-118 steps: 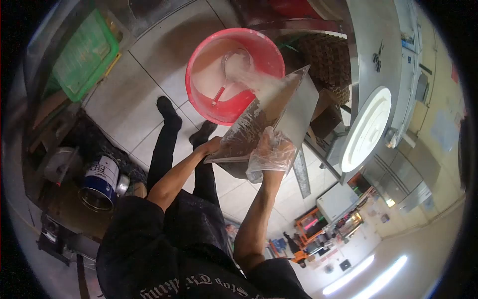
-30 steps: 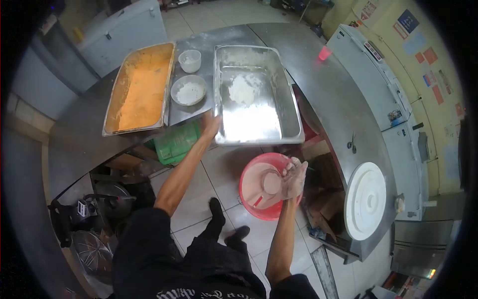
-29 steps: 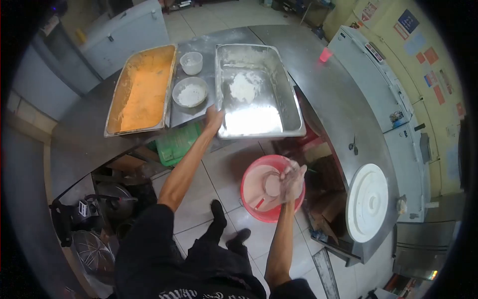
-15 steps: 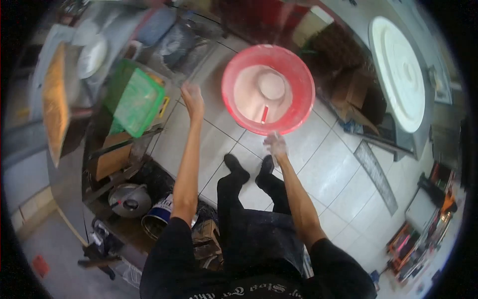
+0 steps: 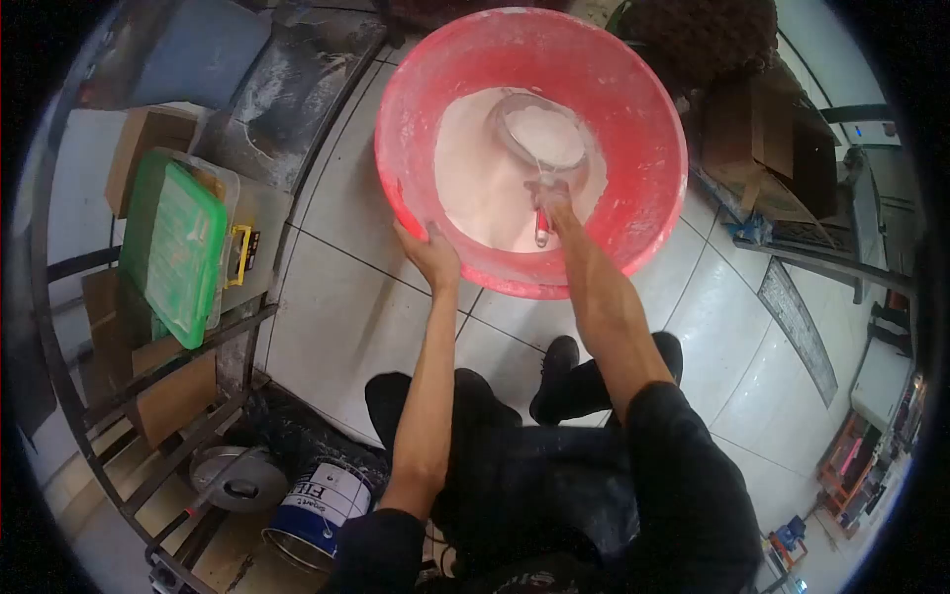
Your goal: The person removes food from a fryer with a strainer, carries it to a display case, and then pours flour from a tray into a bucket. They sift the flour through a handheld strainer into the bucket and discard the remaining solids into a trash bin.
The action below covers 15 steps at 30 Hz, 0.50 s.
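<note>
A wide red basin (image 5: 643,148) stands on the tiled floor in front of me, holding pale, flour-like powder (image 5: 467,183). In it is a round sieve (image 5: 507,137) heaped with the same powder. My right hand (image 5: 552,198) reaches over the near rim, its fingers closed round the sieve's red handle, whose end sticks out below the hand. At the basin's near left rim, my left hand (image 5: 432,255) grips the edge, with the thumb on the inner side and the other fingers partly hidden outside.
At left, a metal rack carries a plastic box with a green lid (image 5: 183,257). Below it are a lidded pot (image 5: 237,480) and a paint bucket (image 5: 322,505). A cardboard box (image 5: 762,144) sits to the right of the basin. A grey strip (image 5: 800,327) lies on the floor.
I have come nearer the basin and bent over it. My left hand went from free in the air to the rim; my right hand moved from outside the rim to the sieve's handle.
</note>
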Each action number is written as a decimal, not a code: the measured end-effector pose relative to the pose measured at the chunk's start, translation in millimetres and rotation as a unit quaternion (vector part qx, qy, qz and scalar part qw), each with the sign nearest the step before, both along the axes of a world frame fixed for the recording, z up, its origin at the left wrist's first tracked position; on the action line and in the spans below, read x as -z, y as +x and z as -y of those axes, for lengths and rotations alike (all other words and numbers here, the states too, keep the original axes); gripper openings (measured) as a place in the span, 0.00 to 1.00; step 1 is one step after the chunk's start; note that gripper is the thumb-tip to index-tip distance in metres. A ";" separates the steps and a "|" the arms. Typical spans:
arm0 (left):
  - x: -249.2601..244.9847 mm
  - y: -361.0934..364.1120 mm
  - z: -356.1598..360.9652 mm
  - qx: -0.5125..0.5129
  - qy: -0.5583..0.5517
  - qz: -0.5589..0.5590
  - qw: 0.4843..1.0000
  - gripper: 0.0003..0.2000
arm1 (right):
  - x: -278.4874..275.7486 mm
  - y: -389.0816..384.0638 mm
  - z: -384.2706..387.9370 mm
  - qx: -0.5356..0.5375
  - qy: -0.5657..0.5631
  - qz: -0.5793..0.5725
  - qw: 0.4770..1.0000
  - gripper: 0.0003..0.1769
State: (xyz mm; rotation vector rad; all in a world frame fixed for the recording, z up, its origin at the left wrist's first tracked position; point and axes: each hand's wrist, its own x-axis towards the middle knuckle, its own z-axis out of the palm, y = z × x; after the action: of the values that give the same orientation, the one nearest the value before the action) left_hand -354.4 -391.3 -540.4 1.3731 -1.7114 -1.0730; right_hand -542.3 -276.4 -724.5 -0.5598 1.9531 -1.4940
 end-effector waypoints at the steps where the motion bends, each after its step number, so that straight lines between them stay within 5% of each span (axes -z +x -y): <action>1: 7.7 -0.6 5.3 0.000 -0.004 -0.005 1.000 0.26 | 10.0 -8.6 0.6 -0.034 -0.022 -0.156 0.987 0.03; 2: 18.6 -7.5 20.9 0.001 -0.024 -0.002 1.000 0.25 | -13.9 -7.4 6.0 -0.031 -0.030 -0.166 0.985 0.03; 4: 28.9 -21.6 48.9 0.004 -0.052 -0.014 0.999 0.24 | -98.4 5.5 19.2 0.042 0.118 0.039 0.991 0.03; 10: 87.0 -80.4 125.1 0.112 0.029 -0.052 0.992 0.23 | -208.4 7.8 12.0 -0.008 0.175 -0.339 0.924 0.02; 13: 63.4 -89.6 138.5 0.118 -0.080 0.002 0.990 0.25 | -226.4 29.2 7.1 0.055 0.077 -0.362 0.927 0.03; 15: 85.7 -88.1 145.0 0.156 0.124 -0.179 0.963 0.28 | -259.9 48.2 -2.9 0.065 0.035 -0.288 0.955 0.04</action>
State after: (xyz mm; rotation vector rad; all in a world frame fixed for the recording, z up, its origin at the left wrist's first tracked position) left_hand -442.4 -536.4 -626.2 0.9864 -1.5887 -1.6501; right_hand -494.0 -273.5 -464.6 -0.9305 2.5147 -1.4369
